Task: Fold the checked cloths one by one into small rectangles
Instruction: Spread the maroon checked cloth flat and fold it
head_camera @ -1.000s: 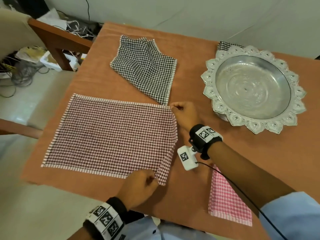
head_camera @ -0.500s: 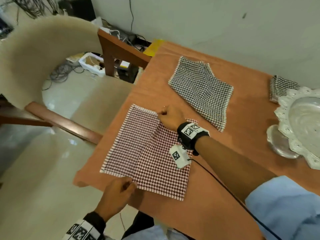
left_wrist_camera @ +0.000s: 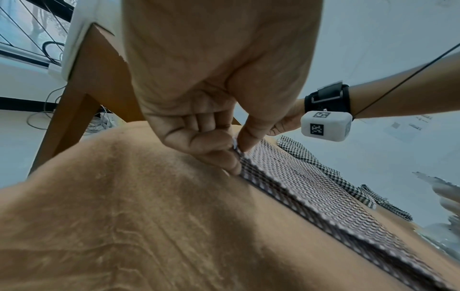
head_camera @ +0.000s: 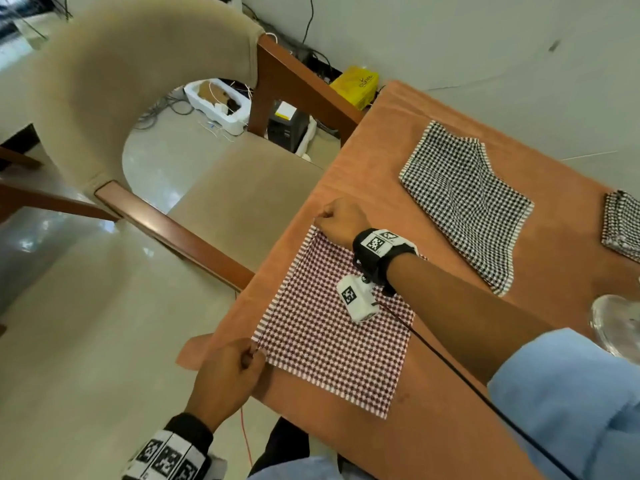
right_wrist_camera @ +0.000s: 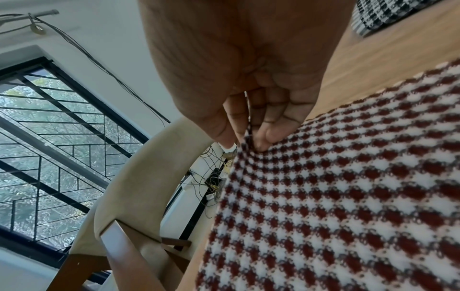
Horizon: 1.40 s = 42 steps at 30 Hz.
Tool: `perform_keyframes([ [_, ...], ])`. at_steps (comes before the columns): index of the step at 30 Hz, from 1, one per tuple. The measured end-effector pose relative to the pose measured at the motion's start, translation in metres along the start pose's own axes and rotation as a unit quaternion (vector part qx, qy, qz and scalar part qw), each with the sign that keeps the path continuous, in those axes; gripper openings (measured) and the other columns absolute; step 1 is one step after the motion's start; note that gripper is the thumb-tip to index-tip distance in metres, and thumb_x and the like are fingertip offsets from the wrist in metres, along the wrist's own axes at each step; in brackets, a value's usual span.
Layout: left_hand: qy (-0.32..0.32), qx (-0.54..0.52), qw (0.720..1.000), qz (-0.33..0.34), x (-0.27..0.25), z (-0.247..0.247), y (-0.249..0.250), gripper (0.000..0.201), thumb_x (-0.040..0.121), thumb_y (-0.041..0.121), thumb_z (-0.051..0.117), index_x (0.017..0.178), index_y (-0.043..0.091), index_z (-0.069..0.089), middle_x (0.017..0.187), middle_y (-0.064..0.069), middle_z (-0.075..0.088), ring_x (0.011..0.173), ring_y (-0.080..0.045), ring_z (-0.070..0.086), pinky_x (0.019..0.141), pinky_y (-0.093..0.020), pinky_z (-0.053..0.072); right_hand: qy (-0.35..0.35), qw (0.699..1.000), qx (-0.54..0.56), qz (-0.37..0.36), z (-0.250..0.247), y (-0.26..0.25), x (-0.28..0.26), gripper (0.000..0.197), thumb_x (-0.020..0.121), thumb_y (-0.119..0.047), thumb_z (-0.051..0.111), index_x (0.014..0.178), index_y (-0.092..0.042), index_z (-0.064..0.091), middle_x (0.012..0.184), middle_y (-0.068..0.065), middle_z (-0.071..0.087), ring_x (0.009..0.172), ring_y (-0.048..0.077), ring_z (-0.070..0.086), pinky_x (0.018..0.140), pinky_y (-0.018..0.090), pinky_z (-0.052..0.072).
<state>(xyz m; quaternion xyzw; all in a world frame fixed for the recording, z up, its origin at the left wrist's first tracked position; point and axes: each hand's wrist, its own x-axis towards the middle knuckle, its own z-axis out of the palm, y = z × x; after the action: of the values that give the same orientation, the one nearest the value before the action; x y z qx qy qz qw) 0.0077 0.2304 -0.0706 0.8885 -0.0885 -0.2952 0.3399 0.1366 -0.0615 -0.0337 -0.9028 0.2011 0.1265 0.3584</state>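
A maroon-and-white checked cloth [head_camera: 332, 327] lies folded in half near the left edge of the orange table [head_camera: 450, 427]. My left hand [head_camera: 254, 355] pinches its near left corner [left_wrist_camera: 236, 147] between thumb and fingers. My right hand [head_camera: 323, 216] pinches the far left corner [right_wrist_camera: 246, 141]. A black-and-white checked cloth [head_camera: 464, 202] lies loosely folded farther back. Another black checked cloth [head_camera: 621, 223], folded small, sits at the right edge.
A beige chair with a wooden frame [head_camera: 173, 230] stands close against the table's left side. Part of a silver tray [head_camera: 613, 323] shows at the right. Boxes and cables [head_camera: 221, 102] lie on the floor behind the chair.
Both hands carried the cloth's right edge over to the left, folding it in half. The view swung left, so the tray and pink cloth left the frame.
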Motion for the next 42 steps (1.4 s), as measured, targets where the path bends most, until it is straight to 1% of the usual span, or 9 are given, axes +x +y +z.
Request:
perform_keyframes([
  [6, -0.019, 0.051, 0.999, 0.004, 0.008, -0.009, -0.003, 0.029, 0.093, 0.042, 0.056, 0.068, 0.027, 0.06, 0.062, 0.006, 0.06, 0.059, -0.01, 0.055, 0.054, -0.022, 0.04, -0.018, 1.0, -0.008, 0.016, 0.012, 0.002, 0.01, 0.038, 0.084, -0.014, 0.061, 0.049, -0.012, 0.047, 0.052, 0.005, 0.049, 0.049, 0.02, 0.045, 0.053, 0.03, 0.04],
  [10, -0.019, 0.054, 0.998, 0.004, 0.011, -0.012, -0.005, 0.03, 0.093, 0.042, 0.056, 0.069, 0.025, 0.059, 0.063, 0.004, 0.061, 0.06, -0.011, 0.056, 0.055, -0.023, 0.041, -0.018, 1.0, -0.007, 0.02, 0.018, 0.006, 0.014, 0.02, 0.085, -0.017, 0.06, 0.079, -0.003, 0.074, 0.093, 0.012, 0.075, 0.086, 0.026, 0.07, 0.077, 0.038, 0.057],
  [20, -0.011, 0.06, 0.998, 0.0, 0.013, -0.012, -0.013, 0.03, 0.095, 0.043, 0.054, 0.072, 0.024, 0.057, 0.064, 0.002, 0.061, 0.06, -0.014, 0.058, 0.059, -0.028, 0.049, 0.008, 1.0, -0.011, 0.019, 0.018, 0.01, 0.015, 0.022, 0.087, -0.018, 0.06, 0.085, -0.002, 0.075, 0.102, 0.013, 0.074, 0.1, 0.029, 0.068, 0.087, 0.042, 0.055],
  [27, -0.026, 0.086, 0.996, 0.007, 0.024, -0.02, -0.013, 0.031, 0.091, 0.041, 0.061, 0.064, 0.025, 0.058, 0.059, 0.005, 0.06, 0.057, -0.009, 0.057, 0.059, -0.025, 0.048, -0.011, 1.0, 0.0, -0.001, 0.015, 0.005, 0.012, 0.036, 0.091, -0.019, 0.062, 0.127, -0.023, 0.066, 0.123, -0.003, 0.069, 0.108, 0.015, 0.064, 0.094, 0.027, 0.047],
  [30, -0.035, 0.118, 0.992, -0.004, 0.025, -0.02, -0.014, 0.034, 0.089, 0.046, 0.062, 0.064, 0.024, 0.055, 0.058, 0.005, 0.057, 0.057, -0.009, 0.055, 0.055, -0.02, 0.041, -0.007, 1.0, 0.001, -0.003, 0.012, 0.005, 0.01, 0.043, 0.09, -0.019, 0.061, 0.133, -0.025, 0.061, 0.108, -0.003, 0.07, 0.1, 0.017, 0.064, 0.091, 0.032, 0.051],
  [32, -0.032, 0.14, 0.989, -0.021, 0.024, -0.023, -0.012, 0.036, 0.086, 0.057, 0.06, 0.068, 0.026, 0.054, 0.061, 0.007, 0.059, 0.058, -0.009, 0.056, 0.056, -0.02, 0.042, -0.007, 1.0, -0.01, -0.016, 0.009, 0.006, 0.005, 0.046, 0.091, -0.021, 0.061, 0.136, -0.024, 0.057, 0.115, -0.001, 0.067, 0.108, 0.018, 0.061, 0.098, 0.036, 0.048],
  [36, -0.016, 0.183, 0.983, -0.014, 0.024, -0.031, 0.002, 0.059, 0.072, 0.084, 0.035, 0.093, 0.032, 0.053, 0.087, 0.013, 0.063, 0.074, -0.007, 0.058, 0.07, -0.026, 0.052, -0.021, 0.997, -0.033, -0.066, 0.001, 0.02, -0.022, 0.046, 0.094, -0.023, 0.059, 0.139, -0.021, 0.054, 0.135, 0.004, 0.056, 0.12, 0.021, 0.054, 0.108, 0.039, 0.041],
  [39, -0.003, 0.202, 0.975, 0.089, 0.035, -0.029, 0.016, 0.07, 0.078, 0.078, 0.031, 0.121, 0.029, 0.057, 0.12, 0.004, 0.062, 0.102, -0.018, 0.058, 0.088, -0.039, 0.051, -0.029, 0.99, -0.088, -0.102, 0.0, 0.039, -0.052, 0.046, 0.095, -0.025, 0.058, 0.14, -0.02, 0.052, 0.141, 0.005, 0.053, 0.129, 0.023, 0.049, 0.112, 0.039, 0.036],
  [42, -0.075, 0.276, 0.939, 0.189, 0.061, -0.027, 0.043, 0.072, 0.088, 0.067, 0.024, 0.145, 0.026, 0.041, 0.151, -0.003, 0.044, 0.136, -0.03, 0.042, 0.104, -0.053, 0.042, -0.033, 0.984, -0.132, -0.112, 0.003, 0.057, -0.078, 0.051, 0.096, -0.03, 0.057, 0.145, -0.019, 0.047, 0.155, 0.008, 0.039, 0.144, 0.025, 0.032, 0.121, 0.036, 0.019],
])
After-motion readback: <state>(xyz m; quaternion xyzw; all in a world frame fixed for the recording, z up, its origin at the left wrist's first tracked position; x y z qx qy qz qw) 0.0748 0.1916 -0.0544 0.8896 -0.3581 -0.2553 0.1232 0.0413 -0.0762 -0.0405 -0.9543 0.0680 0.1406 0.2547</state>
